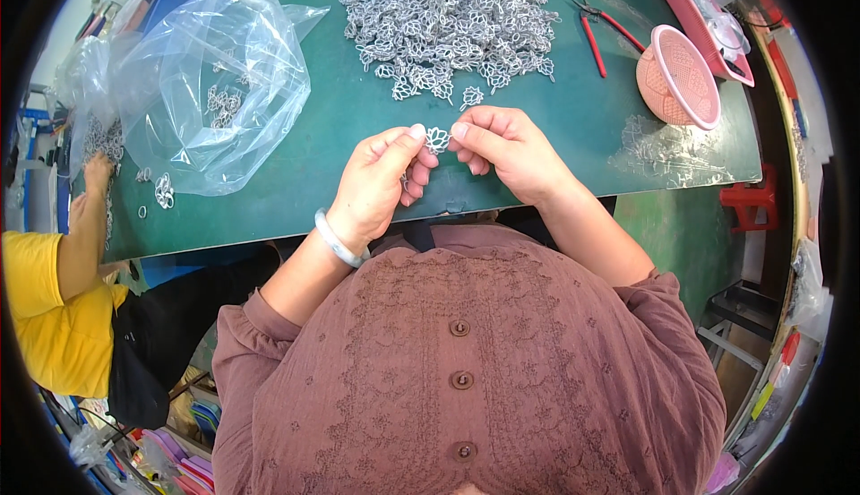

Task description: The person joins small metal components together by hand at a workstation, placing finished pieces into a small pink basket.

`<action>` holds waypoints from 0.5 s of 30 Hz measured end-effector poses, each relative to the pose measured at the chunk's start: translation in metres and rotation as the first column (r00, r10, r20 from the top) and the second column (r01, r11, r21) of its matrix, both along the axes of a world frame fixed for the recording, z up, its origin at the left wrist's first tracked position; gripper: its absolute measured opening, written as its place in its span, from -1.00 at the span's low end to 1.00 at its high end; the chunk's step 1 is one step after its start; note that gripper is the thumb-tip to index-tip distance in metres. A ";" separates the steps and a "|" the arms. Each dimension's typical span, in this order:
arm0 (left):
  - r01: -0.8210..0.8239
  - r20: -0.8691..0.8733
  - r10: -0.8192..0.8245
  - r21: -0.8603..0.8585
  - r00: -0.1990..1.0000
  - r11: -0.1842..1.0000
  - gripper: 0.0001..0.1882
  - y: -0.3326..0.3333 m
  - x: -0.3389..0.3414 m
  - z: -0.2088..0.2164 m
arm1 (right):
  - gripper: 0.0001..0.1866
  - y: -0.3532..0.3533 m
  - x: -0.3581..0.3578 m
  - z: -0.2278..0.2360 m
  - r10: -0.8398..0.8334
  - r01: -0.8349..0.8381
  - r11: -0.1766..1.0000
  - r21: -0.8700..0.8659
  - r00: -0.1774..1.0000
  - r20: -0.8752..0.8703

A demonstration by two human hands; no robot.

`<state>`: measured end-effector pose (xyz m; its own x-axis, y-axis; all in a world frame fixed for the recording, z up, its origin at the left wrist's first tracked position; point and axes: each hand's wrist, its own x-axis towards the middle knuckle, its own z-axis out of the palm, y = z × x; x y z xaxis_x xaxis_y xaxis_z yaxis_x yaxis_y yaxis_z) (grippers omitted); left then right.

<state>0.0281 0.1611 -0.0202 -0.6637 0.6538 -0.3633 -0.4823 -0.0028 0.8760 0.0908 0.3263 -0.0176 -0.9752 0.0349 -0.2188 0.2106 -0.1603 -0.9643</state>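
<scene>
Between my two hands is a small silver openwork metal piece shaped like a lotus flower [436, 140]. My left hand [381, 172], with a pale bangle [339, 240] at the wrist, is closed and pinches the piece's left side between thumb and finger. Something silvery shows among its curled lower fingers, too small to make out. My right hand [503, 150] is closed as well, thumb and finger pinching the right side. Just beyond the hands lies one loose lotus piece [471, 96], in front of a big heap of similar metal pieces [448, 25].
A clear plastic bag [215, 92] with some metal pieces stands left on the green table [358, 217]. Red-handled pliers [593, 43], a pink basket [685, 78] and a pink tray [699, 11] lie right. A person in a yellow sleeve [36, 266] works at the left.
</scene>
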 end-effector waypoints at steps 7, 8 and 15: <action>0.005 -0.063 -0.004 0.008 0.998 1.000 -0.68 0.003 0.002 0.006 | -0.78 0.001 -0.002 -0.006 0.027 -0.026 0.999 -0.033 0.999 0.036; 0.001 -0.056 0.000 0.012 0.998 1.000 -0.70 0.003 0.002 0.007 | -0.77 0.002 -0.002 -0.007 0.054 -0.053 0.998 -0.032 0.998 0.031; -0.010 0.009 0.009 0.047 1.000 0.999 -0.70 0.007 0.004 0.014 | -0.74 0.001 -0.002 -0.007 0.096 -0.093 0.995 -0.038 0.991 0.088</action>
<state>0.0319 0.1683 -0.0067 -0.6670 0.6640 -0.3380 -0.4896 -0.0487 0.8706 0.0884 0.3274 -0.0249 -0.9500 -0.0654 -0.3052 0.3120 -0.1676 -0.9352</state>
